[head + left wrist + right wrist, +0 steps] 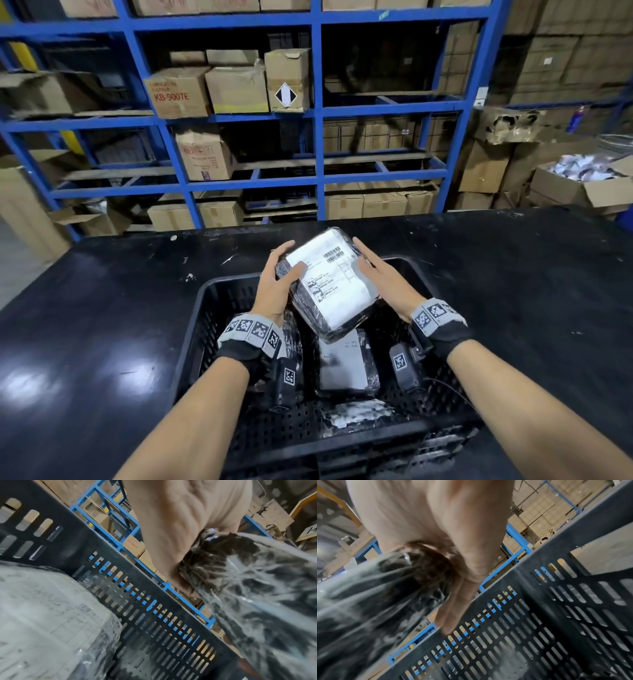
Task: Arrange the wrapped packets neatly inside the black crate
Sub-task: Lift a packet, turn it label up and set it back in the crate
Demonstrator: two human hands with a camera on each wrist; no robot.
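Crate (219, 308) on table (102, 308); packets (346, 366) inside; shelving (318, 113) behind.

Dim warehouse light, blurred wrist views

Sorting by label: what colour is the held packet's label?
White with black print on the held packet; head view shows it best.

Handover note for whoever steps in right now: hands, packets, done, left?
Left hand: grips the lifted packet, thumb on its label.
Right hand: straight fingers pressed flat on its other side.
The packet hangs tilted over the crate, not yet down.
Done: one labelled packet lies flat inside, another sits by the near wall.
Left: set the held one down beside them and square all up.
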